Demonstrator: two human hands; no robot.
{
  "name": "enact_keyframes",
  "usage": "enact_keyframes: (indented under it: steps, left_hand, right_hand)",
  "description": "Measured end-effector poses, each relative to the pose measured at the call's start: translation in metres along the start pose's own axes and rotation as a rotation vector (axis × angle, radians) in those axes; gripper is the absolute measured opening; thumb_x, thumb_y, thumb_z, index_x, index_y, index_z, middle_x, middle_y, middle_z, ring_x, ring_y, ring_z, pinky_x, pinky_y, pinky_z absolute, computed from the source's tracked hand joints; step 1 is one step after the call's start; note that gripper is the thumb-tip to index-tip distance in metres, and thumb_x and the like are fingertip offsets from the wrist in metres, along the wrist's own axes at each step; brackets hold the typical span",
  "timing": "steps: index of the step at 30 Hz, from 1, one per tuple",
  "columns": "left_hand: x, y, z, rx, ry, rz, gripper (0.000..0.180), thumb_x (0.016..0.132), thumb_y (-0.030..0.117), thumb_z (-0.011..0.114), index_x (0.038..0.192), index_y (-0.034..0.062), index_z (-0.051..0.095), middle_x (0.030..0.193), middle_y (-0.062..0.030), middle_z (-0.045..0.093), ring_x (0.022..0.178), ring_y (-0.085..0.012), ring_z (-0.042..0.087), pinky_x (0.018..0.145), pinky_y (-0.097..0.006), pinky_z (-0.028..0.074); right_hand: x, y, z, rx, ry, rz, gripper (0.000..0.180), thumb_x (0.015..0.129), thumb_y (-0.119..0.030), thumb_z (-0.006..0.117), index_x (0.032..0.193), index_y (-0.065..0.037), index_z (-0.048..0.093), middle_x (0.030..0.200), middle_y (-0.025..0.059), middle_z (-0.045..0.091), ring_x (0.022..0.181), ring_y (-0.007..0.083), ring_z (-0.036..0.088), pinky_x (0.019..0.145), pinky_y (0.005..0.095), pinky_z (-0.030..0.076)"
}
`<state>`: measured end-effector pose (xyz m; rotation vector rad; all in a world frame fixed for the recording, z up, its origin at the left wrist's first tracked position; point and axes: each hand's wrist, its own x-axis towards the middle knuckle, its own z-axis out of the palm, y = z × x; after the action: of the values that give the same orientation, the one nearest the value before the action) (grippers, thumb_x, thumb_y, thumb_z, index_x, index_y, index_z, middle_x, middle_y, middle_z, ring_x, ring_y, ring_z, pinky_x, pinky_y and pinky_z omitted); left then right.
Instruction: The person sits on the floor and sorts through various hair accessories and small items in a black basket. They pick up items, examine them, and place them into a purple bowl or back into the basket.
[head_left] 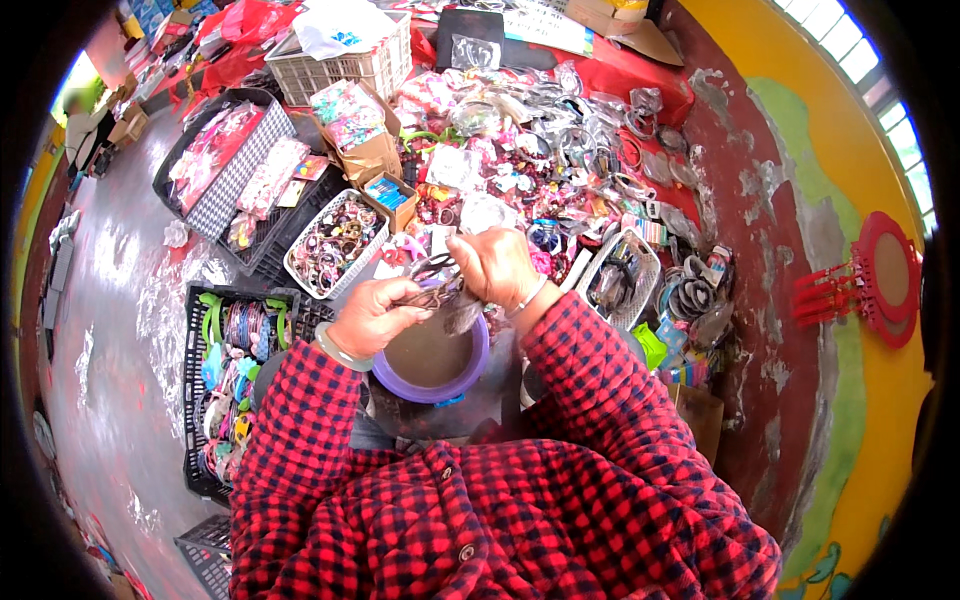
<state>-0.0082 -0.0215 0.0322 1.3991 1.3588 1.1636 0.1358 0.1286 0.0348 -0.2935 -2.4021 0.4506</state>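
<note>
left hand (372,318): closed on thin dark metal hair-clip bundle (432,290), frame centre
right hand (497,265): pinching same bundle
tip: probably keep it over round purple plastic bowl (478,368)

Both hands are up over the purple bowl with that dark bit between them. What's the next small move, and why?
Probably lower the dark piece into the purple bowl. Both the left hand and right hand pinch it directly above the bowl's open mouth, so a short drop looks clear. What exactly the piece is, I cannot tell.

One head-worn fisheye view looks steeply down from close above the purple bowl (432,362) — edges bend toward the rim — no second view.
</note>
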Motion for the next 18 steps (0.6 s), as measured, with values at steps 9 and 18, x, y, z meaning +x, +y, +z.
enact_keyframes:
  steps: [9,18]
  left_hand:
    - [0.006,-0.02,0.015,-0.079,0.052,0.128,0.007,0.075,0.001,0.059,0.082,-0.0007,0.057,0.074,-0.0017,0.058,0.068,-0.0082,0.053,0.063,-0.023,0.043]
    - [0.003,-0.005,0.001,0.083,0.022,0.027,0.012,0.076,0.001,0.06,0.087,0.0004,0.058,0.075,-0.0027,0.059,0.07,-0.008,0.054,0.062,-0.024,0.044]
  right_hand:
    - [-0.006,-0.022,0.024,-0.001,0.018,-0.081,0.029,0.079,-0.029,0.053,0.054,-0.014,0.053,0.047,0.0084,0.05,0.043,0.0282,0.051,0.041,0.0397,0.039]
    - [-0.003,-0.001,0.002,0.029,0.05,-0.03,0.03,0.083,-0.023,0.048,0.057,-0.009,0.05,0.048,0.0109,0.048,0.046,0.0316,0.05,0.044,0.0414,0.038]
